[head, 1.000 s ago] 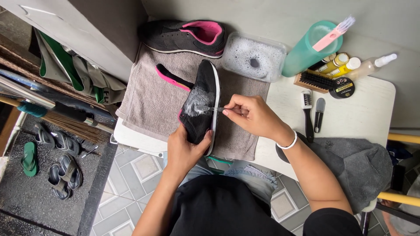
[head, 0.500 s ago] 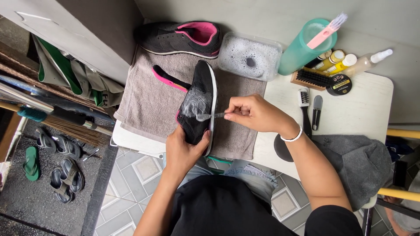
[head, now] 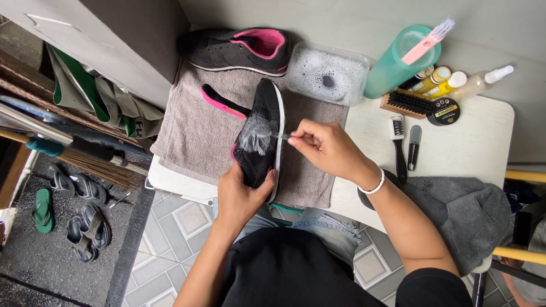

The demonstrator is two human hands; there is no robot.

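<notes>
Since the earlier frames the right hand (head: pixel 325 149) has stayed at the side of the shoe, with only a slight shift of the brush along the foam patch; the left hand (head: pixel 242 196) has kept its hold at the heel end.

Left hand: fingers closed around the lower end of the black shoe (head: pixel 260 136), gripping it from below. The shoe is held on edge above the grey towel (head: pixel 193 131), white sole rim facing right, toe pointing away from the person.

Right hand: fingers pinched shut on the handle of a small brush (head: pixel 278 136). The bristle end is touching the shoe upper inside a patch of white foam (head: pixel 256 139). A white bracelet (head: pixel 372 185) sits on the wrist.

Surroundings on the table (head: pixel 472 142):
- A pink-edged insole (head: pixel 223 103) lies on the towel, just left of the held shoe.
- The second black shoe (head: pixel 236 50), pink lining, lies across the far edge of the towel.
- A clear tub of soapy water (head: pixel 327 74) stands just beyond the held shoe.
- A teal cup (head: pixel 398 62) holds a pink brush (head: pixel 426 41).
- Small bottles (head: pixel 449 82), a wooden brush (head: pixel 406 103) and a round tin (head: pixel 442 111) are grouped near the cup.
- Two narrow brushes (head: pixel 405 145) lie side by side near the right wrist.
- A dark grey cloth (head: pixel 460 216) lies at the near right corner.

Sandals (head: pixel 74 210) lie on the floor at the left.
</notes>
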